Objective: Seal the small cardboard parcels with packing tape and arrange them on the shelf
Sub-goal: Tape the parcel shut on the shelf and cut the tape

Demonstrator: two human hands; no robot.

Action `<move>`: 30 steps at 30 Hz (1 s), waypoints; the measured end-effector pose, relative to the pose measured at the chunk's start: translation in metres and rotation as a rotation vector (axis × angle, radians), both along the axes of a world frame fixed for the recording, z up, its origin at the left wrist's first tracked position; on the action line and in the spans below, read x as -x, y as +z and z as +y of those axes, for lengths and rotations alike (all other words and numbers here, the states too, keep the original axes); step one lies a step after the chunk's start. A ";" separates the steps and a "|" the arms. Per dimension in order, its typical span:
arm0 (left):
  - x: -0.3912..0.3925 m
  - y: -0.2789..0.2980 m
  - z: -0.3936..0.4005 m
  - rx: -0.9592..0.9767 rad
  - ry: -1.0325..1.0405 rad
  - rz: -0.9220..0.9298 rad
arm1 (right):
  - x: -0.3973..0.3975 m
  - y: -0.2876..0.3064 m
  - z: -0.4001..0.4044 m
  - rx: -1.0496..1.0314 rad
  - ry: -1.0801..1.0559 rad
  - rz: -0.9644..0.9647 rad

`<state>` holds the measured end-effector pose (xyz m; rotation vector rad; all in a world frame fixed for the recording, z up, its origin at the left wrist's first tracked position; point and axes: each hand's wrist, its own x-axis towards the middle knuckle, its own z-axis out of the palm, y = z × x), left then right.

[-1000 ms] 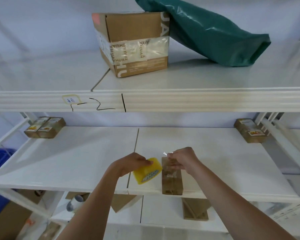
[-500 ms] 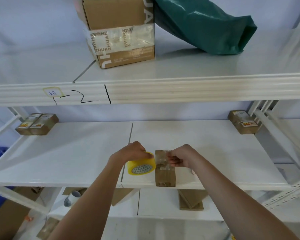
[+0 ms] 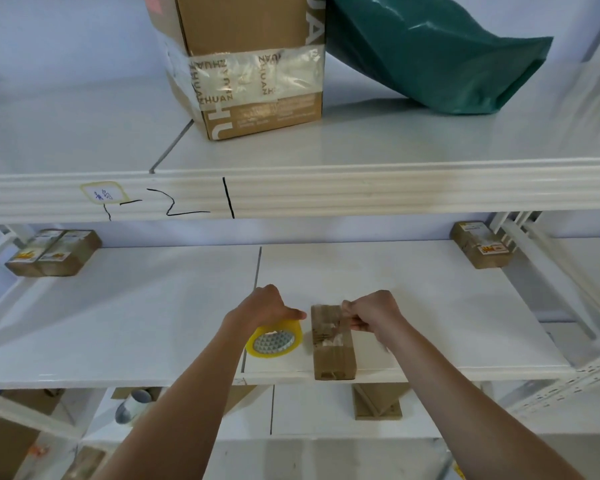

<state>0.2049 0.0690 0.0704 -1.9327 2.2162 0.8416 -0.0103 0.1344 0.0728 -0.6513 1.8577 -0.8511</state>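
A small brown cardboard parcel (image 3: pixel 332 348) lies near the front edge of the white middle shelf (image 3: pixel 153 317). My left hand (image 3: pixel 265 306) grips a yellow roll of packing tape (image 3: pixel 274 339) on the shelf just left of the parcel. My right hand (image 3: pixel 371 311) pinches clear tape at the parcel's top right edge. Clear tape crosses the parcel's far half. Two small parcels (image 3: pixel 54 252) sit together at the shelf's back left. Another small parcel (image 3: pixel 482 244) sits at the back right.
On the upper shelf (image 3: pixel 395 140) stand a large taped carton (image 3: pixel 253 64) and a green plastic bag (image 3: pixel 430 53). Below the middle shelf are cardboard pieces (image 3: pixel 378 400) and a white roll (image 3: pixel 132 405). White shelf braces (image 3: pixel 548 271) run at the right.
The tape roll came down from tilted in the air to the shelf beside the parcel. My right hand lowered the tape end onto the parcel's top.
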 end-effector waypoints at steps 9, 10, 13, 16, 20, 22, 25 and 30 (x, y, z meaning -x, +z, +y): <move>0.001 -0.003 -0.005 -0.031 -0.064 -0.030 | 0.002 0.002 0.014 0.000 -0.071 -0.035; 0.002 -0.003 -0.005 -0.036 -0.066 -0.029 | 0.002 0.003 0.014 0.004 -0.075 -0.042; 0.004 -0.002 -0.007 -0.023 -0.068 -0.019 | 0.003 0.008 0.012 0.030 -0.087 -0.045; 0.002 0.000 -0.009 -0.047 -0.063 0.022 | 0.004 0.015 0.010 0.043 -0.082 -0.045; -0.013 0.000 -0.016 -0.165 -0.045 0.156 | 0.015 0.021 0.009 0.054 -0.070 -0.046; -0.020 -0.001 -0.019 -0.205 -0.045 0.240 | 0.022 0.024 0.010 0.026 -0.072 -0.078; -0.020 -0.004 -0.021 -0.205 -0.053 0.304 | 0.027 0.021 0.014 0.009 -0.076 -0.100; -0.010 -0.014 -0.018 -0.101 -0.038 0.130 | 0.021 0.009 0.014 0.013 -0.107 -0.084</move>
